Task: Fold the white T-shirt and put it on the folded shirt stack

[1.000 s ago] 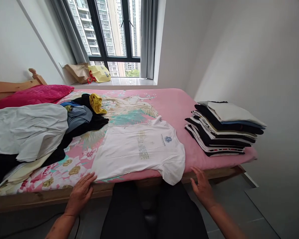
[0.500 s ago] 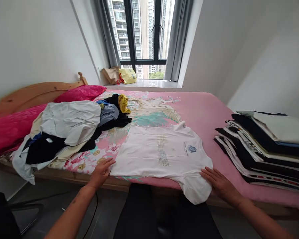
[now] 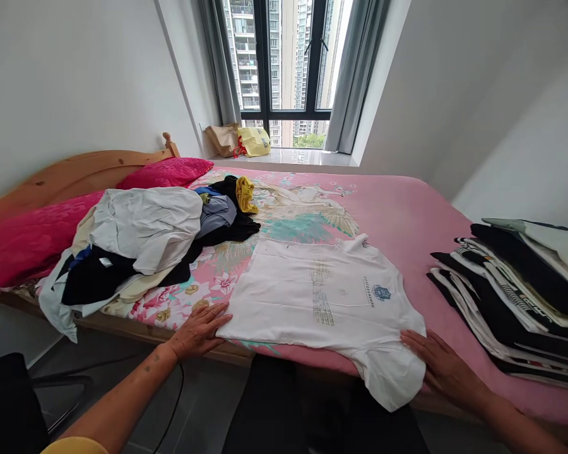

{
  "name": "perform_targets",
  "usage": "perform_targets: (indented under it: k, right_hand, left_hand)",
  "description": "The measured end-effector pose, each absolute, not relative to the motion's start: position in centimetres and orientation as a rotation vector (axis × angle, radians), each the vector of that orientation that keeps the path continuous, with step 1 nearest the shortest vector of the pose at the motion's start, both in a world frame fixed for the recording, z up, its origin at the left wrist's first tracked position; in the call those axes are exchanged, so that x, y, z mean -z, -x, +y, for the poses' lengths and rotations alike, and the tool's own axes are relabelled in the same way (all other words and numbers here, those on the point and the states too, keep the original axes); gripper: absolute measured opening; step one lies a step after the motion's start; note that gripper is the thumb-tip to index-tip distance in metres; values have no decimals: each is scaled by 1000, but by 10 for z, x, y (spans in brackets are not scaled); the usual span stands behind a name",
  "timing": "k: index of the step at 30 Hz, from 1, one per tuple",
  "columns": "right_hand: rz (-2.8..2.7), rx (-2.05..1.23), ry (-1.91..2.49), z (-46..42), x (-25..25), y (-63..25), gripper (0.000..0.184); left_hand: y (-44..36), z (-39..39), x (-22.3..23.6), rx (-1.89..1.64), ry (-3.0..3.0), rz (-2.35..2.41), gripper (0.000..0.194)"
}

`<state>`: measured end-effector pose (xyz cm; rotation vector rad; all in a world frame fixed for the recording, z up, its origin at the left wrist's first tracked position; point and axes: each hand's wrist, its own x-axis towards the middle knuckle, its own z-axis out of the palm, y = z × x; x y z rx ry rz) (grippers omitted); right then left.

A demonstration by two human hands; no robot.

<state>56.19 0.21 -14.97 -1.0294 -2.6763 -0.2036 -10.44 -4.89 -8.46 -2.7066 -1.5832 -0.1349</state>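
A white T-shirt [image 3: 284,296] lies spread flat across the bed, its hem to the left and its collar to the right. It carries a blue printed emblem near the collar and faint lettering in the middle. My left hand [image 3: 200,331] rests at the near hem corner, fingers stretched out over the edge of the cloth. On the opposite side, my right hand [image 3: 442,360] lies with straight fingers on the shirt by the near sleeve, which hangs over the bed's front edge. Both hands are open.
A loose heap of clothes [image 3: 146,227] sits to the left, beside pink-red pillows [image 3: 38,233]. At the right stands a stack of folded clothes [image 3: 515,302]. Paper and yellow bags [image 3: 253,142] rest on the windowsill. A black chair [image 3: 14,397] is at lower left.
The view has turned slightly left, so everything sits farther right. My left fingers look more stretched out on the hem corner. The T-shirt keeps nearly the same layout.
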Motion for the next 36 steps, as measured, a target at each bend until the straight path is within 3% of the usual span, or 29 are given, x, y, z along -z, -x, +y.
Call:
perform_targets:
  k: [10, 19, 23, 26, 29, 36]
  right_hand:
    - [-2622, 140, 1121, 15, 131, -547, 49]
    - [-2594, -32, 1078, 18, 126, -543, 52]
    - [-2559, -198, 1096, 24, 123, -544, 45]
    - [-2402, -478, 1370, 40, 110, -536, 32]
    - [-1973, -696, 1871, 66, 99, -522, 44]
    - [-1776, -488, 2242, 84, 103, -509, 58]
  left_hand:
    - [109, -20, 95, 226, 2636, -1606, 48]
    - [99, 5, 96, 319, 2721, -1572, 42]
    - [90, 11, 89, 468, 2819, -1639, 36]
    - [79, 28, 82, 716, 2748, -2108, 30]
    - [68, 55, 76, 874, 2340, -2768, 26]
    - [66, 76, 82, 835, 2208, -2959, 36]
